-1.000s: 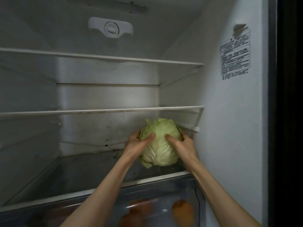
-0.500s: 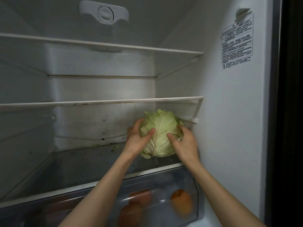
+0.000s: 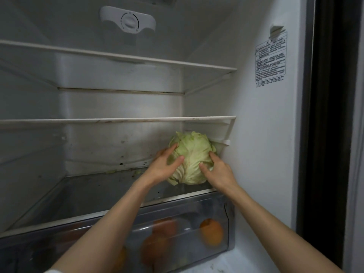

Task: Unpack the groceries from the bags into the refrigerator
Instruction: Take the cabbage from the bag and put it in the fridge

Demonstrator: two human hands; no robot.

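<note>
Pale green and tightly wrapped, the cabbage [image 3: 192, 157] sits at the right end of the lowest glass shelf [image 3: 98, 196], close against the refrigerator's right wall [image 3: 262, 134] and just under the middle shelf [image 3: 118, 120]. Its base looks to be resting on the glass, though I cannot tell whether its full weight is down. The left hand [image 3: 164, 167] cups its left side with fingers spread and lightly curved around the leaves, thumb across the front; the right hand [image 3: 217, 171] holds the right side the same way, its fingers partly hidden behind the head.

The main risk, as I judge it, is rolling. A round, heavy head on smooth glass could tip forward toward the shelf's front lip once both hands let go, especially if it rests on a curved flank and not on its flat stem end. A loose outer leaf curling at the bottom left could also tear or snag on release.

The cabbage is waxy and ribbed, with white veins fanning from the base. Below the shelf, a clear plastic crisper drawer [image 3: 226, 223] shows smooth orange fruit [image 3: 211, 232], blurred through the front. Leaf scraps [image 3: 122, 171] lie on the shelf to the cabbage's left, by the back wall.
</note>
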